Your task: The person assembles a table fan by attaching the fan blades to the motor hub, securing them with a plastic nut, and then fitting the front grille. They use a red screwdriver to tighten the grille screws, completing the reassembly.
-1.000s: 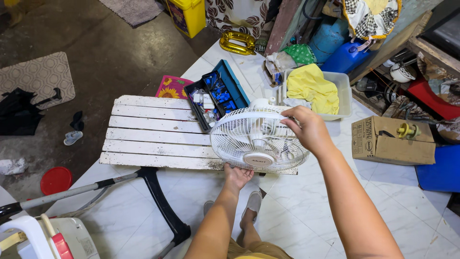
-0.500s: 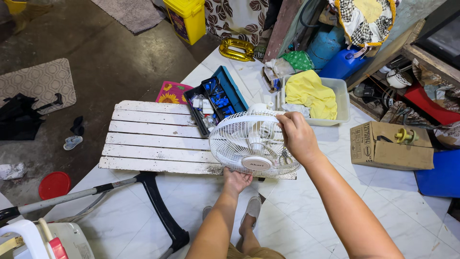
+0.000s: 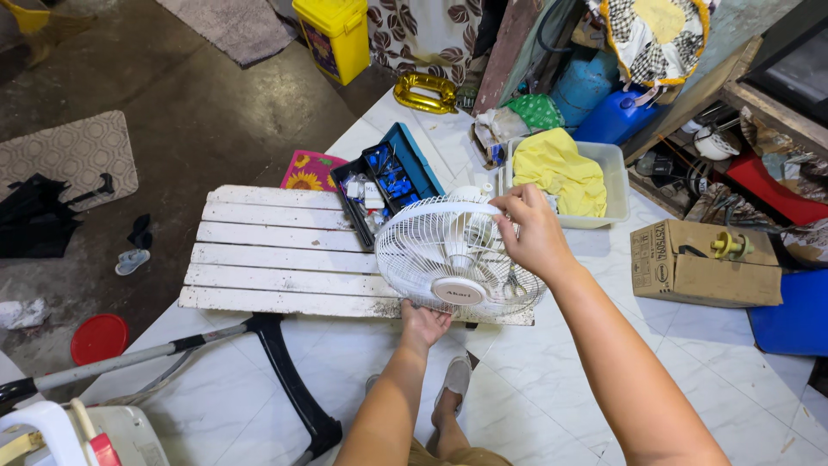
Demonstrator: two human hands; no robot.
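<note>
Gripping the round white wire-grille fan [image 3: 453, 257] on the slatted white bench [image 3: 276, 263], our right hand [image 3: 536, 235] curls fingers over its upper rim while our left hand [image 3: 423, 324] clasps its lower edge.

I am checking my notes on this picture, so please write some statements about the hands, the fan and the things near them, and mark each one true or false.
1. The right hand grips the upper rim of the white fan. True.
2. The left hand rests on the cardboard box. False: it holds the fan's lower edge; the box lies apart, to the right.
3. The fan sits on a white slatted bench. True.
4. The plastic tub holds a red cloth. False: the cloth is yellow.
5. The open blue toolbox lies behind the fan. True.
</note>
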